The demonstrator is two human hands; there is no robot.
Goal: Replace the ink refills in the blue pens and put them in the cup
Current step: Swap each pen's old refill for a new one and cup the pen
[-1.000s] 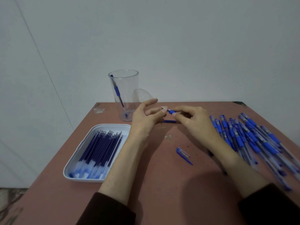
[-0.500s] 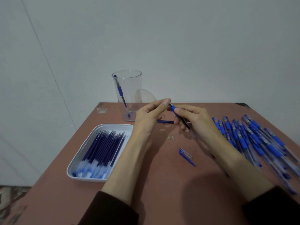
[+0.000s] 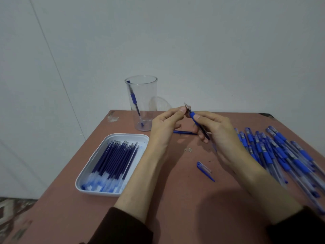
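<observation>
My right hand grips a blue pen by its barrel, tip pointing up and left. My left hand pinches the pen's tip end between thumb and fingers. Behind the hands stands a clear plastic cup with one blue pen leaning inside. A loose blue refill lies on the table under my hands. The pen's blue cap lies nearer to me. A white tray at the left holds several blue refills.
A pile of several blue pens covers the right side of the reddish-brown table. Small crumbs lie near the table's middle. A grey wall stands close behind the table's far edge.
Both hands have lifted slightly with the pen, and the pen has tilted from lying flat to pointing up. My left fingers have closed from spread onto the pen's tip end.
</observation>
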